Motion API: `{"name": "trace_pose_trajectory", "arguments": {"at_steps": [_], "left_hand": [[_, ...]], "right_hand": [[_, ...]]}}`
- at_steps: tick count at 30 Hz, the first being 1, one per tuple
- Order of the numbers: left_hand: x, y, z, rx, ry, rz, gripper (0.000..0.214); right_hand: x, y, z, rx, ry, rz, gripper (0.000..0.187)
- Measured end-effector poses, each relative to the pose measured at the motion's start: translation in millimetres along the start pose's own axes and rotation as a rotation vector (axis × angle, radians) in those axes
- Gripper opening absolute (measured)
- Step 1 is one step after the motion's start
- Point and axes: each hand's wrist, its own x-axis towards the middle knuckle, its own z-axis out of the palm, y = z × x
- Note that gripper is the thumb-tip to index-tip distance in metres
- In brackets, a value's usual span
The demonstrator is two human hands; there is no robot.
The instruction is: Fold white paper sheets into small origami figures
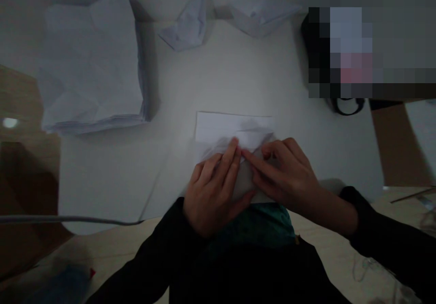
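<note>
A white sheet of paper (231,127), partly folded, lies on the white table top (238,77) just in front of me. My left hand (213,190) rests flat on its near part, fingers stretched and pressed down on a fold. My right hand (282,172) lies beside it, fingers together and pressing the same fold, fingertips meeting those of the left hand near the middle of the sheet. Both wrists come out of dark sleeves.
A thick stack of crumpled white sheets (91,67) sits at the back left. Two folded paper shapes (187,27) (262,15) stand at the far edge. A dark object (347,106) is at the right. A grey cable (68,221) crosses the near left.
</note>
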Motion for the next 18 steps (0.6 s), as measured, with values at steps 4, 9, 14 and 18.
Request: {"name": "trace_pose_trajectory", "arguments": {"at_steps": [4, 9, 14, 18], "left_hand": [[-0.4, 0.1, 1.4, -0.002, -0.003, -0.008, 0.065], [-1.4, 0.2, 0.8, 0.017, -0.012, -0.018, 0.066], [-1.6, 0.2, -0.2, 0.024, -0.037, -0.009, 0.067], [-1.8, 0.5, -0.2, 0.023, -0.039, -0.013, 0.068]], "right_hand": [[-6.0, -1.1, 5.4, 0.01, -0.021, 0.047, 0.039], [-2.3, -0.1, 3.6, 0.073, 0.012, 0.095, 0.034], [10.6, 6.9, -0.4, 0.097, 0.105, 0.292, 0.028], [25.3, 16.9, 5.0, 0.101, 0.08, 0.448, 0.021]]}}
